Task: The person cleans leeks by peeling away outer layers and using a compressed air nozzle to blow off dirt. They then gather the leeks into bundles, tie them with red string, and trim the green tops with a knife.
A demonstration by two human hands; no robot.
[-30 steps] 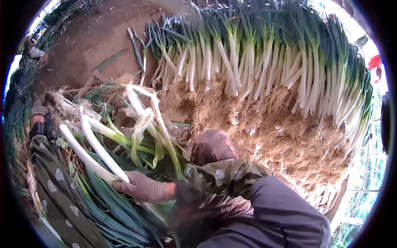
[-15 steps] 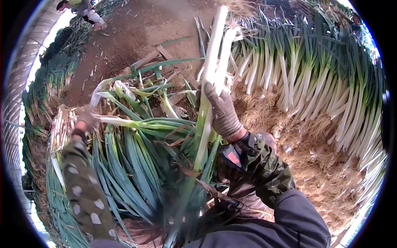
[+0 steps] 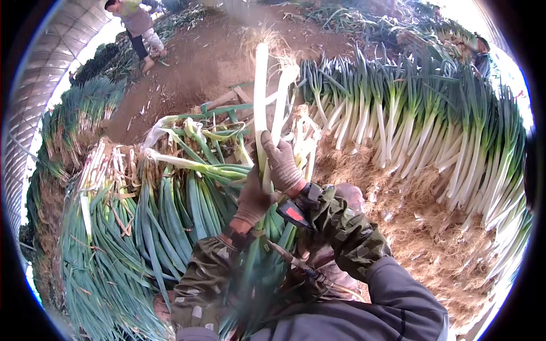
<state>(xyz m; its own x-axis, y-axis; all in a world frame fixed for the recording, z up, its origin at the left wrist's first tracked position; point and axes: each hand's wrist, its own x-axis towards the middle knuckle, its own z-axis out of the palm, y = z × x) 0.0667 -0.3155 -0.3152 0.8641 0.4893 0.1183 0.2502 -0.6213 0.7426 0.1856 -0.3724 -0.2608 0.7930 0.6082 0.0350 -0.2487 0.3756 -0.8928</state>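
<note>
Two thick green onions stand nearly upright in front of me, white stems and bushy roots pointing away. My right hand, in a knitted glove, is closed round their stems. Just below and to the left, my left hand, also gloved, is closed on the same stems, its fingers partly hidden. The green leaves run down towards my lap and blur there. A thin hose-like tool crosses below my hands. Peeled leaf scraps lie beyond my left hand.
Unpeeled green onions are heaped at left. A long row of white-stemmed green onions lies at right, beside piled root trimmings. One person is at far upper left, another at far right. Bare soil lies ahead.
My left hand has come from the heap at left to the stems beside my right hand. The held green onions have shifted left and lower in view. The view has tilted up somewhat.
</note>
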